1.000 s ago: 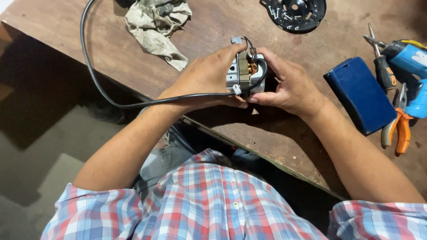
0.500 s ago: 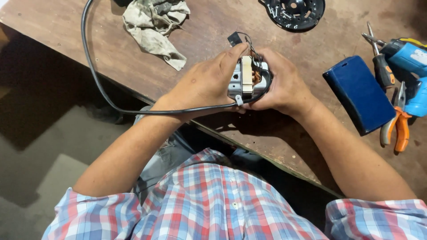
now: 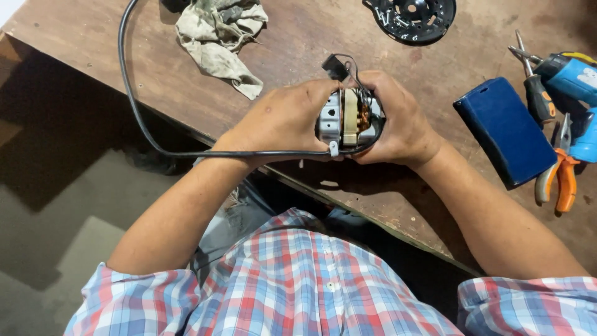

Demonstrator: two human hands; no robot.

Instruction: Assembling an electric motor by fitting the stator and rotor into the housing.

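left hand (image 3: 283, 121) — clasped on small motor (image 3: 346, 122) | right hand (image 3: 398, 121) — gripping its right side; black cable (image 3: 134, 118) trails left | blue case (image 3: 505, 130) right

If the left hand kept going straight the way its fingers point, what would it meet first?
The left hand points right, and its fingers already wrap the small motor. Beyond the motor comes the right hand, gripping the opposite side. Nothing else appears between them.
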